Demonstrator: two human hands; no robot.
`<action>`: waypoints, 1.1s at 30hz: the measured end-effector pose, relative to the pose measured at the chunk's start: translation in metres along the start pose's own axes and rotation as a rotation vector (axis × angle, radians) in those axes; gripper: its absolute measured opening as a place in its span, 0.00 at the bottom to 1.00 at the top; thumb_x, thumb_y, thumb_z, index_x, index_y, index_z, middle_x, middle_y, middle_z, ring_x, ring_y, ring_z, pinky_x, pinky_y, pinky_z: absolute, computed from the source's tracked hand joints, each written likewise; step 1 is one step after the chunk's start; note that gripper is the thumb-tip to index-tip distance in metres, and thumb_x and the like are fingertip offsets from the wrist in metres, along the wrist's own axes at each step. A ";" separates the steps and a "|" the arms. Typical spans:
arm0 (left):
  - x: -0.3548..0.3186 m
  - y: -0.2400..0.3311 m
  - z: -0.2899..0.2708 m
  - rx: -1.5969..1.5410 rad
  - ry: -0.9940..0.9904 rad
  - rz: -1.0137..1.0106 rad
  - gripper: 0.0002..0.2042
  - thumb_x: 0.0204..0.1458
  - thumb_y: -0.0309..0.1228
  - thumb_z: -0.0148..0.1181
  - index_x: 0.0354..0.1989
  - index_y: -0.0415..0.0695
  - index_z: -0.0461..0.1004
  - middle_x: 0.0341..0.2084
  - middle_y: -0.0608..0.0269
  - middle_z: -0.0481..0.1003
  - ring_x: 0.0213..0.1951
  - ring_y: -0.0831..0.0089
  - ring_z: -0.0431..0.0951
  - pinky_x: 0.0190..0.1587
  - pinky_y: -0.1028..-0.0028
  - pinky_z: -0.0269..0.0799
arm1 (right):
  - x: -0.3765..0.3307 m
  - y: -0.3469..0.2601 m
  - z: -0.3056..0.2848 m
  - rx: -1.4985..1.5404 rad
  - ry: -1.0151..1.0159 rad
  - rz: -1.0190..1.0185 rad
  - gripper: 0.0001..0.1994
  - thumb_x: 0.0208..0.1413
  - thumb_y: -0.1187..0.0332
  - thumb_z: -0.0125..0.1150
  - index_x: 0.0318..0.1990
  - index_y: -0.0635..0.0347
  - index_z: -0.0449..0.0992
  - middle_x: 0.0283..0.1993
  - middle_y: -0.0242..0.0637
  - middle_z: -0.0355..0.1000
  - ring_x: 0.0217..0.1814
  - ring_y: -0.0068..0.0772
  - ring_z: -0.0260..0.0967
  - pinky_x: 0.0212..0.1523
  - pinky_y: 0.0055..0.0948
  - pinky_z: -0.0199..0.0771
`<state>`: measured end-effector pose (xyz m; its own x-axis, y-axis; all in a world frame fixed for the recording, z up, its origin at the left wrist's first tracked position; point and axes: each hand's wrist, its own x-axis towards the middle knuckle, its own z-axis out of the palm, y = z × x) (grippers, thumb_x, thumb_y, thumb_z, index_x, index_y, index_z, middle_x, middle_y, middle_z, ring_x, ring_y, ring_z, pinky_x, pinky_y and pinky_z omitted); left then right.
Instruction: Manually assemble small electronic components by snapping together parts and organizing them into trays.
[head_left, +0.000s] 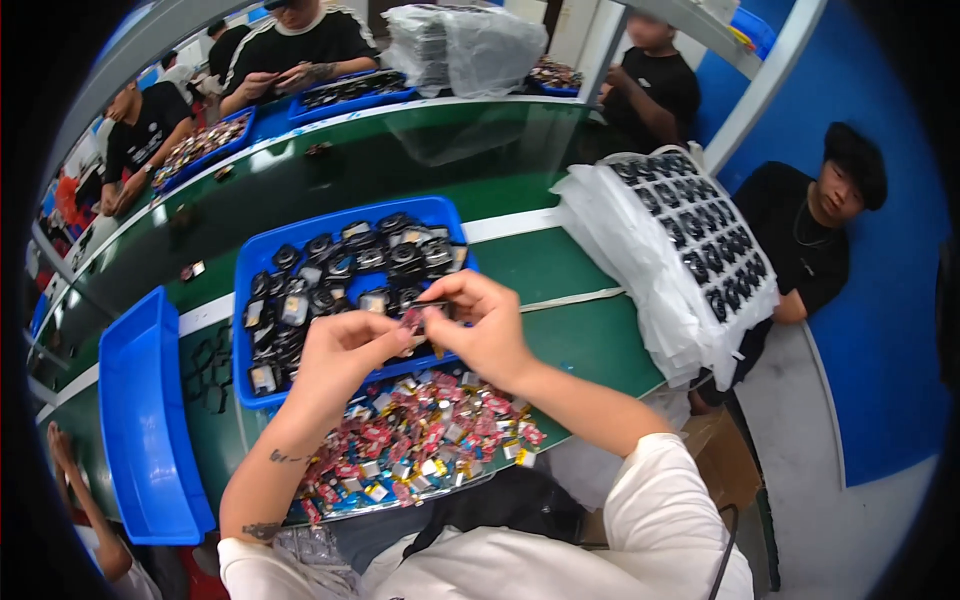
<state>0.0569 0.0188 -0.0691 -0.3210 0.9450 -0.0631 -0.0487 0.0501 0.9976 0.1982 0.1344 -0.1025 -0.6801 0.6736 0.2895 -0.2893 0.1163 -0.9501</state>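
Both my hands meet over the front edge of a blue tray (243,372) of black device housings (295,308). My left hand (352,348) pinches a small red circuit board (411,319) between thumb and fingertips. Opposite it, my right hand (482,325) is closed on a small dark piece (437,307), probably a housing; the fingers hide most of it. Board and dark piece touch or nearly touch. Just below my hands lies a heap of red circuit boards with silver battery cells (415,440).
A second blue tray (150,420) stands at left, beside black frames (208,368). Stacked white trays of black parts (690,235) rise at right. A person (805,235) sits beyond them. Others work across the green conveyor (400,165). Metal posts frame the bench.
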 end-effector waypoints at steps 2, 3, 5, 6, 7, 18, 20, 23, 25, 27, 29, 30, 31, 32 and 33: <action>0.002 -0.004 0.001 0.031 0.006 -0.018 0.05 0.48 0.30 0.63 0.28 0.41 0.78 0.24 0.68 0.76 0.27 0.84 0.72 0.30 0.83 0.63 | -0.001 -0.001 0.003 -0.101 0.050 -0.103 0.06 0.49 0.78 0.59 0.36 0.65 0.72 0.27 0.31 0.72 0.28 0.15 0.70 0.27 0.17 0.69; 0.004 -0.005 0.002 0.005 -0.003 -0.026 0.06 0.48 0.30 0.63 0.28 0.40 0.78 0.24 0.67 0.76 0.27 0.84 0.71 0.29 0.84 0.62 | -0.001 0.000 0.003 -0.082 0.057 -0.100 0.05 0.49 0.78 0.59 0.35 0.66 0.73 0.28 0.32 0.73 0.29 0.16 0.71 0.28 0.17 0.70; 0.007 -0.009 -0.003 0.030 0.030 -0.013 0.04 0.47 0.27 0.62 0.29 0.39 0.78 0.23 0.67 0.76 0.26 0.84 0.71 0.28 0.83 0.62 | -0.001 0.001 0.006 -0.100 0.063 -0.142 0.06 0.49 0.77 0.59 0.35 0.66 0.73 0.28 0.34 0.73 0.30 0.17 0.71 0.29 0.18 0.71; 0.008 -0.010 -0.003 0.033 0.055 -0.012 0.04 0.47 0.26 0.61 0.28 0.39 0.78 0.22 0.67 0.76 0.25 0.84 0.70 0.28 0.83 0.62 | -0.001 0.003 0.006 -0.143 0.070 -0.184 0.06 0.49 0.77 0.59 0.35 0.66 0.73 0.29 0.35 0.74 0.30 0.18 0.72 0.30 0.19 0.72; 0.004 -0.006 -0.002 0.059 0.089 -0.019 0.04 0.47 0.26 0.61 0.27 0.39 0.77 0.22 0.66 0.76 0.24 0.84 0.70 0.27 0.84 0.61 | 0.000 0.005 0.009 -0.125 0.061 -0.224 0.06 0.49 0.76 0.60 0.35 0.66 0.72 0.29 0.36 0.74 0.31 0.19 0.72 0.30 0.19 0.72; 0.010 -0.014 0.013 0.083 0.205 0.095 0.07 0.48 0.24 0.62 0.33 0.39 0.71 0.20 0.72 0.73 0.24 0.86 0.71 0.29 0.86 0.64 | -0.004 -0.003 0.000 -0.079 0.053 -0.246 0.07 0.49 0.76 0.62 0.34 0.65 0.71 0.29 0.34 0.74 0.31 0.19 0.73 0.31 0.18 0.73; 0.011 -0.017 0.008 0.100 0.193 0.126 0.06 0.48 0.24 0.62 0.32 0.40 0.72 0.21 0.72 0.73 0.25 0.86 0.71 0.30 0.86 0.64 | -0.004 -0.002 0.001 -0.065 0.057 -0.222 0.07 0.49 0.75 0.62 0.34 0.65 0.71 0.29 0.35 0.74 0.31 0.18 0.73 0.31 0.18 0.73; 0.010 -0.016 0.004 0.137 0.177 0.181 0.05 0.48 0.23 0.62 0.31 0.39 0.72 0.24 0.71 0.73 0.27 0.86 0.72 0.31 0.86 0.65 | -0.002 -0.002 0.005 -0.075 0.038 -0.198 0.07 0.49 0.75 0.62 0.35 0.65 0.72 0.31 0.34 0.74 0.32 0.17 0.73 0.32 0.18 0.73; 0.007 -0.014 -0.001 0.190 0.180 0.223 0.04 0.47 0.22 0.62 0.30 0.39 0.73 0.25 0.70 0.74 0.29 0.86 0.71 0.32 0.86 0.65 | -0.002 -0.003 0.007 -0.050 0.018 -0.185 0.08 0.50 0.75 0.62 0.36 0.65 0.72 0.32 0.33 0.74 0.33 0.17 0.73 0.33 0.18 0.73; 0.006 -0.012 -0.004 0.183 0.198 0.237 0.04 0.47 0.22 0.62 0.31 0.38 0.73 0.26 0.69 0.74 0.29 0.85 0.72 0.33 0.85 0.66 | -0.001 -0.007 0.010 -0.068 -0.060 -0.135 0.11 0.51 0.74 0.61 0.42 0.63 0.71 0.36 0.32 0.73 0.35 0.15 0.72 0.34 0.18 0.73; 0.007 -0.007 -0.004 0.152 0.210 0.234 0.04 0.48 0.23 0.62 0.31 0.38 0.73 0.26 0.68 0.75 0.30 0.84 0.73 0.34 0.85 0.66 | 0.000 -0.003 0.009 0.023 -0.111 -0.093 0.15 0.55 0.73 0.57 0.51 0.62 0.68 0.39 0.32 0.73 0.35 0.17 0.71 0.35 0.18 0.74; 0.011 -0.005 -0.003 0.116 0.215 0.238 0.05 0.48 0.23 0.62 0.31 0.38 0.73 0.26 0.68 0.75 0.30 0.84 0.74 0.34 0.85 0.67 | -0.001 -0.002 0.009 0.091 -0.122 -0.036 0.16 0.57 0.73 0.55 0.53 0.61 0.67 0.39 0.33 0.72 0.35 0.18 0.71 0.34 0.19 0.75; 0.012 -0.002 -0.003 0.110 0.206 0.242 0.05 0.47 0.23 0.62 0.31 0.38 0.73 0.26 0.67 0.76 0.30 0.84 0.74 0.34 0.84 0.67 | -0.001 0.000 0.007 0.129 -0.144 -0.018 0.17 0.58 0.73 0.53 0.55 0.60 0.66 0.41 0.35 0.72 0.35 0.19 0.71 0.33 0.20 0.75; 0.008 0.001 -0.002 0.103 0.203 0.240 0.05 0.47 0.24 0.63 0.31 0.38 0.74 0.26 0.67 0.76 0.31 0.83 0.74 0.34 0.84 0.67 | 0.000 -0.001 0.008 0.150 -0.148 -0.029 0.17 0.58 0.74 0.53 0.56 0.61 0.65 0.42 0.36 0.71 0.35 0.19 0.70 0.33 0.20 0.76; 0.006 0.001 -0.002 0.109 0.207 0.241 0.05 0.47 0.24 0.63 0.31 0.37 0.74 0.26 0.67 0.76 0.30 0.84 0.74 0.34 0.84 0.67 | 0.001 0.000 0.006 0.135 -0.169 -0.061 0.18 0.58 0.74 0.53 0.56 0.62 0.63 0.43 0.36 0.71 0.35 0.20 0.70 0.34 0.21 0.76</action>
<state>0.0526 0.0241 -0.0686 -0.4967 0.8487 0.1817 0.1498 -0.1224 0.9811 0.1934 0.1302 -0.1015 -0.7584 0.5355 0.3716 -0.4131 0.0460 -0.9095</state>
